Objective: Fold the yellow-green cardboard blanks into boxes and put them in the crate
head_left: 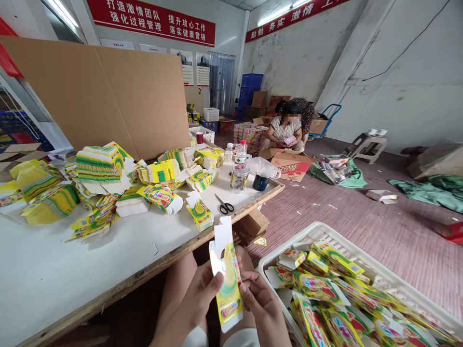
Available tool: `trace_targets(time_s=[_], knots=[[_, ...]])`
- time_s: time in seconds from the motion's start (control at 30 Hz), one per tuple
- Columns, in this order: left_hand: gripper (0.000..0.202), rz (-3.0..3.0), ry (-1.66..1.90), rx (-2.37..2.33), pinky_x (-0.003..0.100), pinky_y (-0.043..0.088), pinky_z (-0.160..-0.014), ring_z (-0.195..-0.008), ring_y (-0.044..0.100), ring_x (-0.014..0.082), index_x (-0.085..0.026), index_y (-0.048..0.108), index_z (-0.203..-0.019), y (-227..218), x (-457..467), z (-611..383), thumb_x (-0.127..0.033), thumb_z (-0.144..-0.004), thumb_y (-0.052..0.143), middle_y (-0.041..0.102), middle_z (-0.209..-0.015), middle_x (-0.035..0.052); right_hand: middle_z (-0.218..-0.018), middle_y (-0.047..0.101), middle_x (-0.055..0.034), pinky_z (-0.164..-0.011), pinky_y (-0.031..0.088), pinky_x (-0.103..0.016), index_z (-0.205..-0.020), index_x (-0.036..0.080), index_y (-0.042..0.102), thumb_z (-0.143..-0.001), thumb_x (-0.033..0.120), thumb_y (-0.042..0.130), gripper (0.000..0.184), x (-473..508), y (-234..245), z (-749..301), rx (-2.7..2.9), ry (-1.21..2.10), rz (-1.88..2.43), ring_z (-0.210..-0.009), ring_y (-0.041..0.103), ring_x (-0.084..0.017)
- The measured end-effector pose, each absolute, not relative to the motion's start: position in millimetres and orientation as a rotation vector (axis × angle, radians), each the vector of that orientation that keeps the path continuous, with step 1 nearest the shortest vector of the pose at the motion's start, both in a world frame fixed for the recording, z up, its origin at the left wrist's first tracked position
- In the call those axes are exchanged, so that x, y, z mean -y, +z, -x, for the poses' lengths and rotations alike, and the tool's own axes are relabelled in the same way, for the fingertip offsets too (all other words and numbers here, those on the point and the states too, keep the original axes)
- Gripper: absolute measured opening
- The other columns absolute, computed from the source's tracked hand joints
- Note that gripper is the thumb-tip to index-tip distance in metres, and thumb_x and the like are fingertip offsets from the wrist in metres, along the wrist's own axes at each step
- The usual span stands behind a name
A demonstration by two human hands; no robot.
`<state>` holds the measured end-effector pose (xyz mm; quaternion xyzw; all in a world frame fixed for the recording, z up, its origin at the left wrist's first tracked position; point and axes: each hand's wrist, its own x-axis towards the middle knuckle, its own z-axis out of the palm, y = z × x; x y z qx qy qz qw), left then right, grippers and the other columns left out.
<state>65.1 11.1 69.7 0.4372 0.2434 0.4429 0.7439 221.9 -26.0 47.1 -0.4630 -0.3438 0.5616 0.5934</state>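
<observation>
Whitewashed walls hung with red banners close in a packing room, and the work is going on low down, at the near edge of the counter. Fingers of the left hand are pinched on the left edge of a yellow carton, thumb on its printed face. The right hand grips the right edge the same way, fingers drawn in narrow on the card. The carton is held upright over the person's lap, just below the counter edge, touching neither the counter nor the crate. Its white top flap stands open. Whether the bottom end is tucked I cannot tell, as the hands hide part of it.

To my eye this is the shaping step: the carton is opened out from flat, with its top not yet closed. Closing it would call for one hand to keep the body square while the other bends the flap over and slides its tongue in, gently, since the card looks thin and easily creased.

Just to the right, the crate holds a heap of made-up cartons. On the counter lie scissors, a jar and stacks of flats, with a big cardboard sheet leaning behind. Well apart, another person sits on the floor among boxes.
</observation>
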Motion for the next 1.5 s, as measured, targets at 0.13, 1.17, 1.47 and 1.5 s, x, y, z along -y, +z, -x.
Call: trace_targets(time_s=[0.13, 1.17, 1.47, 1.5], knots=[[0.061, -0.891, 0.881, -0.394, 0.054, 0.045, -0.107, -0.126, 0.060, 0.0397, -0.018, 0.070, -0.125, 65, -10, -62, -0.061, -0.081, 0.071, 0.069, -0.130, 0.0192, -0.067, 0.066, -0.0017, -0.053, 0.043, -0.023, -0.087, 0.020, 0.075, -0.073, 0.049, 0.084, 0.034, 27, 49, -220, 0.762, 1.318, 1.056, -0.057, 0.053, -0.013], [0.062, -1.107, 1.153, -0.868, 0.038, 0.057, -0.087, -0.108, 0.071, 0.0294, -0.023, 0.031, -0.139, 71, 1, -72, -0.047, -0.091, 0.064, 0.071, -0.120, 0.0170, -0.074, 0.069, -0.0043, -0.061, 0.055, -0.028, -0.085, 0.020, 0.068, -0.081, 0.048, 0.076, 0.030, 32, 43, -215, 1.007, 1.039, 1.221, -0.063, 0.062, -0.019], [0.062, -1.259, 0.904, -0.852, 0.039, 0.052, -0.100, -0.121, 0.064, 0.0277, -0.025, 0.020, -0.149, 73, 1, -59, -0.039, -0.098, 0.054, 0.064, -0.132, 0.0164, -0.073, 0.062, 0.0007, -0.056, 0.048, -0.024, -0.123, 0.023, 0.064, -0.085, 0.043, 0.073, 0.044, 34, 42, -212, 1.045, 0.799, 1.262, -0.062, 0.056, -0.017], [0.062, -1.260, 0.887, -0.829, 0.039, 0.052, -0.100, -0.120, 0.064, 0.0273, -0.026, 0.020, -0.149, 72, 1, -58, -0.037, -0.099, 0.054, 0.065, -0.131, 0.0158, -0.073, 0.062, 0.0005, -0.058, 0.049, -0.025, -0.127, 0.023, 0.063, -0.085, 0.043, 0.072, 0.047, 34, 41, -214, 1.084, 0.821, 1.259, -0.065, 0.058, -0.018]])
